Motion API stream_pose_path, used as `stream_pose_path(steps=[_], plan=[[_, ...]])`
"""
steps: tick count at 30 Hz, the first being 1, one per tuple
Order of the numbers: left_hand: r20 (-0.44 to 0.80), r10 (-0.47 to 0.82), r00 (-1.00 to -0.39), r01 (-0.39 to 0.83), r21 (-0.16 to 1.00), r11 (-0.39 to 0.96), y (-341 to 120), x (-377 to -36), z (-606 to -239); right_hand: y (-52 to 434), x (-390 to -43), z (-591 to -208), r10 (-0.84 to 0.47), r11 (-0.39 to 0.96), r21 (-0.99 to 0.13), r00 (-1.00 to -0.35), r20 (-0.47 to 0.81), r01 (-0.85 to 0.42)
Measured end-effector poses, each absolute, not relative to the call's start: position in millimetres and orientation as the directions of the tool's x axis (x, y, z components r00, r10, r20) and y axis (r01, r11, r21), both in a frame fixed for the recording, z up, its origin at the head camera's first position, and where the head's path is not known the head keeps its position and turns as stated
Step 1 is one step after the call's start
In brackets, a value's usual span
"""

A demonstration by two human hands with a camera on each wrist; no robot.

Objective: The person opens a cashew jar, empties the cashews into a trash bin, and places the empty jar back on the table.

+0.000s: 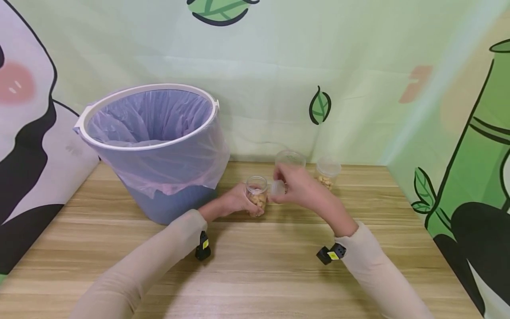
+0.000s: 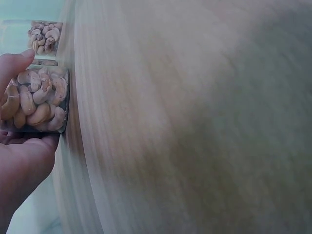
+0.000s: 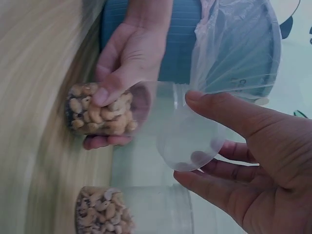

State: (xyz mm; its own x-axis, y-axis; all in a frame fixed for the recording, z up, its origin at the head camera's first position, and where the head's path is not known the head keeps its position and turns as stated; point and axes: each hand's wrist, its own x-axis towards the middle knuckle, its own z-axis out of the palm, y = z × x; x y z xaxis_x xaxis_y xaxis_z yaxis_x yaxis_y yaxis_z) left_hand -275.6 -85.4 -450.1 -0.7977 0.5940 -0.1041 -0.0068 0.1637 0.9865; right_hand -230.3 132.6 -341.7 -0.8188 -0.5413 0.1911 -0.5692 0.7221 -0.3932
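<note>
the left hand [image 1: 233, 204] is gripping an open clear jar [image 1: 256, 195] of cashews, fingers and thumb curled round its lower part, the jar standing on the wooden table [image 1: 255, 266] just right of the lined blue bin [image 1: 159, 146]. the right hand [image 1: 296, 186] is pinching the jar's clear lid [image 1: 277, 188] beside the mouth (lid off). two more jars [image 1: 328, 173] are standing just beyond.

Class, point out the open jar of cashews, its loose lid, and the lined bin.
jar of cashews [image 1: 256, 195], head view, glass side.
lid [image 3: 187, 146], right wrist view, clear centre.
bin [image 1: 175, 208], head view, blue lower wall.
</note>
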Motion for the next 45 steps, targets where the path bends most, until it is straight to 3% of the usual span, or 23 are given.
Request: stream_pose_path(steps=[17, 34, 40, 45], plan=[[-0.104, 0.582, -0.806, 0.009, 0.982, 0.189, -85.3, -274.6, -449.1, 138.9, -233.3, -382.6, -0.593, 0.712, -0.475, -0.805, -0.012, -0.517], [-0.086, 0.602, -0.794, 0.011, 0.988, 0.156, -85.3, -276.6, -451.3, 148.3, -240.1, -402.9, -0.611, 0.704, -0.482, -0.791, -0.036, -0.521], [-0.071, 0.624, -0.778, 0.027, 0.989, 0.147, -83.5, -278.3, -451.8, 156.2, -241.1, -405.4, -0.632, 0.703, -0.461, -0.773, -0.056, -0.542], [-0.074, 0.631, -0.772, 0.021, 0.990, 0.142, -84.8, -279.3, -452.3, 158.3, -241.4, -409.3, -0.628, 0.749, -0.370, -0.768, -0.129, -0.550]])
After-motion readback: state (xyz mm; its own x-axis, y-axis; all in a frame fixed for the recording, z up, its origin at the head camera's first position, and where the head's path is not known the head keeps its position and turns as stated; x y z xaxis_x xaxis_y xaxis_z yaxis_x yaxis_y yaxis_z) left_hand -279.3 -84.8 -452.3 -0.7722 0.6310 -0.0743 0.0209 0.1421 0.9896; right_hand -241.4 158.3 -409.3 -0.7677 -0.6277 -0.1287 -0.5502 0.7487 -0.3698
